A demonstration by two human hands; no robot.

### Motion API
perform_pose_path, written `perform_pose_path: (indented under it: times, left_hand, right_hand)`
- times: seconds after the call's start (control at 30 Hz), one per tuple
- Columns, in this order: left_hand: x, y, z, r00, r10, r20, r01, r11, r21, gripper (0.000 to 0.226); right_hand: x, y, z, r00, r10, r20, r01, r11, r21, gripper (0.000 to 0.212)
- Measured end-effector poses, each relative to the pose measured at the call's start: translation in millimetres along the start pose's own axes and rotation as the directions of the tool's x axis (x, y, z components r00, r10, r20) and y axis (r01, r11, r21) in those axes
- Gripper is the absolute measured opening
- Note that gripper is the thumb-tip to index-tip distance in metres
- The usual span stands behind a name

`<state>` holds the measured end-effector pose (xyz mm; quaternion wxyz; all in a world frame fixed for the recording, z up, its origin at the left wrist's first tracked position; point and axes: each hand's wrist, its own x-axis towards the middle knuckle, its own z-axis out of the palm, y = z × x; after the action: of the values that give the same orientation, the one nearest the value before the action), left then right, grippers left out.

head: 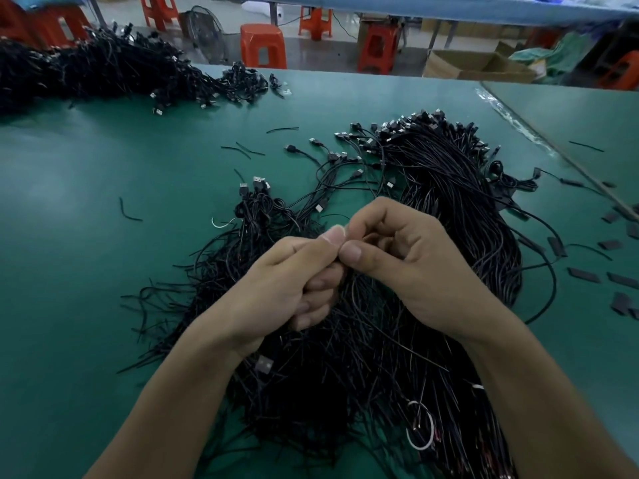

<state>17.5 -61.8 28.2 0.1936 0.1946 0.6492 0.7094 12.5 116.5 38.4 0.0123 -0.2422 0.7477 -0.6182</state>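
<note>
A big heap of thin black USB cables point(345, 368) lies on the green table point(86, 271) in front of me. Both hands meet above it. My left hand point(287, 288) has its fingers curled and its thumb pinching a thin wire end at the top. My right hand point(408, 257) pinches the same thin wire end between thumb and forefinger, tip to tip with the left thumb. The wire itself is mostly hidden between the fingertips. A USB plug point(263, 364) shows just under my left wrist.
A second bundle with its plugs fanned out point(432, 143) lies behind the hands, and a large cable pile point(103, 67) sits at the far left. Small black sleeve pieces point(584, 274) are scattered at the right. Orange stools point(262, 46) and cardboard boxes point(477, 65) stand beyond the table.
</note>
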Motion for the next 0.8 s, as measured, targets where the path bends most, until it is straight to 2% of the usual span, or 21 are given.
perform_pose_path:
  times: [0.13, 0.23, 0.3, 0.4, 0.5, 0.57, 0.63, 0.7, 0.73, 0.8]
  left_hand:
    - [-1, -2, -4, 0.998, -0.027, 0.055, 0.028, 1.0, -0.008, 0.054]
    - [0, -5, -4, 0.997, -0.037, 0.069, 0.039, 0.999, -0.021, 0.056]
    - [2, -5, -2, 0.999, -0.046, 0.014, 0.046, 0.999, -0.013, 0.056]
    - [6, -8, 1, 0.993, -0.038, -0.11, 0.049, 0.994, 0.1, 0.055]
    - [9, -10, 2, 0.98, 0.013, -0.196, 0.041, 0.962, 0.27, 0.059]
    - [9, -11, 0, 0.966, 0.044, -0.253, 0.035, 0.953, 0.3, 0.054]
    - [8, -10, 2, 0.96, 0.022, -0.279, 0.022, 0.988, 0.152, 0.037]
    - [7, -8, 6, 0.971, -0.079, -0.226, 0.059, 0.994, -0.093, 0.033]
    - [6, -7, 8, 0.975, -0.126, -0.183, 0.092, 0.979, -0.183, 0.038]
    - [5, -6, 9, 0.972, -0.192, -0.134, 0.162, 0.965, -0.208, 0.057]
  right_hand:
    - [-3, -2, -3, 0.994, -0.019, 0.107, 0.019, 1.0, -0.004, 0.013]
    - [-5, -4, -4, 0.994, -0.002, 0.108, 0.01, 0.997, -0.075, 0.009]
    - [-6, -4, -4, 0.998, -0.001, 0.064, 0.014, 0.981, -0.191, 0.007]
    - [-7, -2, 0, 0.998, -0.061, 0.018, 0.064, 0.925, -0.375, 0.009]
    - [-8, 0, 7, 0.988, -0.15, -0.044, 0.115, 0.885, -0.452, 0.008]
    - [-9, 2, 15, 0.977, -0.2, -0.077, 0.142, 0.871, -0.47, 0.005]
    - [-10, 3, 24, 0.956, -0.273, -0.105, 0.189, 0.85, -0.491, 0.004]
    - [-8, 4, 32, 0.933, -0.333, -0.132, 0.233, 0.844, -0.483, 0.003]
    - [-7, 4, 35, 0.924, -0.354, -0.147, 0.248, 0.845, -0.474, 0.002]
    - [-4, 4, 36, 0.918, -0.36, -0.166, 0.251, 0.852, -0.459, 0.002]
